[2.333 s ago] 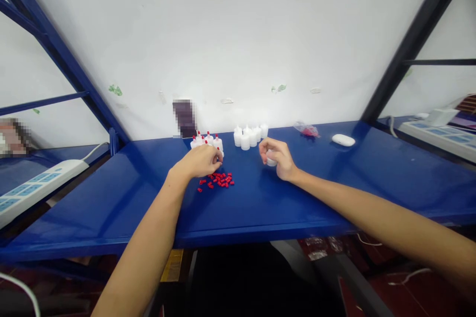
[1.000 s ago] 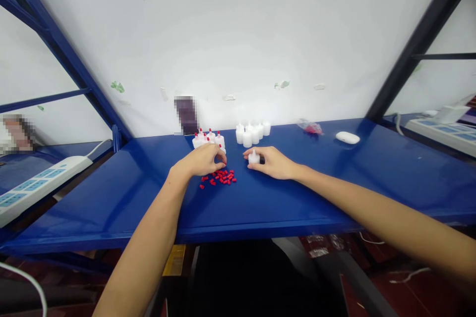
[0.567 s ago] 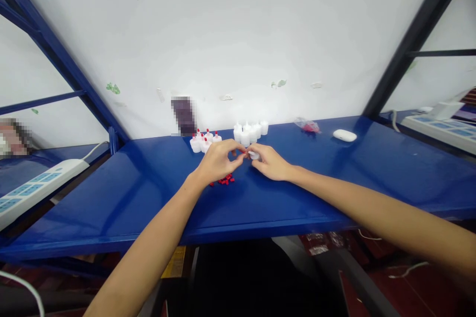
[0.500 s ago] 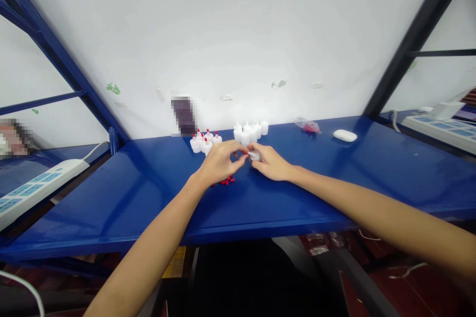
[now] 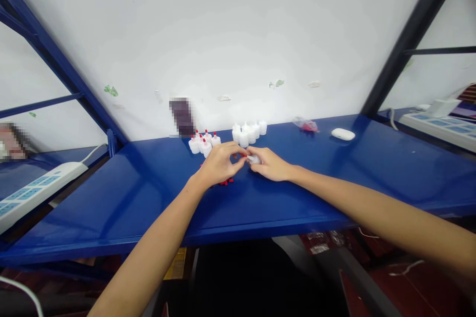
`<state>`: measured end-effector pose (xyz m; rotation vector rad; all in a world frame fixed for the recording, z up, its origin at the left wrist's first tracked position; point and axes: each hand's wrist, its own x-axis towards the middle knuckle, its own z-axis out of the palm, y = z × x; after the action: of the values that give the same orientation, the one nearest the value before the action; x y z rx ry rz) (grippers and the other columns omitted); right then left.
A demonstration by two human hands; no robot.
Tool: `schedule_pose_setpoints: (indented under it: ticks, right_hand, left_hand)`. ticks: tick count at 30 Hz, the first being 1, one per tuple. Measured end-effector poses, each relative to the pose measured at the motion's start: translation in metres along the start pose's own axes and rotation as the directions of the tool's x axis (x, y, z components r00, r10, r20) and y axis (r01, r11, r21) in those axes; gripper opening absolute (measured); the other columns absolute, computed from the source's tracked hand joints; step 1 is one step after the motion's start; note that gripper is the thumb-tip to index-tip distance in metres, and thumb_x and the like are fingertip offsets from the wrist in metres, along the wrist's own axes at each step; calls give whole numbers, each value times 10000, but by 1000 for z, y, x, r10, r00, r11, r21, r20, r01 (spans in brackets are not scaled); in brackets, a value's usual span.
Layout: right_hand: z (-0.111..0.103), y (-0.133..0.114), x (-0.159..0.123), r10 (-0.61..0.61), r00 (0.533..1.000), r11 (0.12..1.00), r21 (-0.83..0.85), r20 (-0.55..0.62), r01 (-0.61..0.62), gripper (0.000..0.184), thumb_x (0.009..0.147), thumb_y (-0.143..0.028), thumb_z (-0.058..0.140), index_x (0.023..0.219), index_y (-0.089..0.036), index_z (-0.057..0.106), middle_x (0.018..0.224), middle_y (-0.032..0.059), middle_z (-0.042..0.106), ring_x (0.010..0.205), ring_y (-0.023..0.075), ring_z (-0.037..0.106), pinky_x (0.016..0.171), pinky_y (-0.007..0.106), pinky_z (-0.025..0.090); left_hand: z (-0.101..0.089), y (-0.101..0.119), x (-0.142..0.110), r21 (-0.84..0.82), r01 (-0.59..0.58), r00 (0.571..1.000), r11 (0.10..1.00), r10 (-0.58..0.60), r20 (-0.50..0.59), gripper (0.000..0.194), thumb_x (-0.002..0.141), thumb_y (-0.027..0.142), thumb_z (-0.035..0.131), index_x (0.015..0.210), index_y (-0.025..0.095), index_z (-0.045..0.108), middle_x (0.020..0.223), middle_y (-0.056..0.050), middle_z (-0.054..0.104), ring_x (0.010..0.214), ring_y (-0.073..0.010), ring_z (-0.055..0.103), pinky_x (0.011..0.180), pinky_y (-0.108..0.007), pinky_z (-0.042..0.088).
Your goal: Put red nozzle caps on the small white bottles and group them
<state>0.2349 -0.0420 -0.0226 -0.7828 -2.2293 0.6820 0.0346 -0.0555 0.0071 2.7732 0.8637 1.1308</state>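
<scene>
My right hand (image 5: 270,164) is closed around a small white bottle (image 5: 254,159), its nozzle pointing left. My left hand (image 5: 222,162) pinches a small red cap (image 5: 244,155) at the tip of that nozzle; the fingers partly cover the cap. Several loose red caps (image 5: 226,182) lie on the blue table by the left palm, some hidden under the hand. Behind the left hand stand several white bottles with red tips (image 5: 204,146). Right of these is a group of white bottles without red tips (image 5: 244,137).
A clear plastic bag with red pieces (image 5: 308,126) and a white oval case (image 5: 342,134) lie on the blue table (image 5: 334,183) at the right. A dark, blurred-out object (image 5: 183,116) leans on the wall. White power strips (image 5: 40,188) lie beyond both sides.
Both hands stay in nearly the same place, with the red cap now showing between the left fingertips at the nozzle. The view has shifted slightly.
</scene>
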Motion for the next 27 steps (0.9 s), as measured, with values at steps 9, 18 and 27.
schedule_pose_setpoints:
  ticks: [9,18,27]
  right_hand:
    - [-7,1,1,104,982,953,265,160,-144,104,784,-215,498,887,-199,500,785,-9,468,702,147,419,650,277,365]
    - [-1,12,3,177,976,869,447,124,-214,339,787,-260,471,1099,-204,591,877,28,577,756,159,482,675,271,432]
    - [1,12,6,158,987,818,563,-31,-113,272,677,-242,460,901,-199,607,877,39,592,823,188,532,780,321,475]
  left_hand:
    - [0,3,2,-143,128,992,981,-125,29,83,839,177,672,888,173,739,849,-40,735,737,-139,647,673,-266,499]
    - [5,5,4,-207,163,982,965,-178,-59,123,872,212,656,947,178,747,885,-56,714,722,-131,614,635,-255,486]
    - [20,9,7,-216,126,970,968,-166,-178,148,910,196,611,991,177,734,893,-51,680,776,-138,606,650,-253,483]
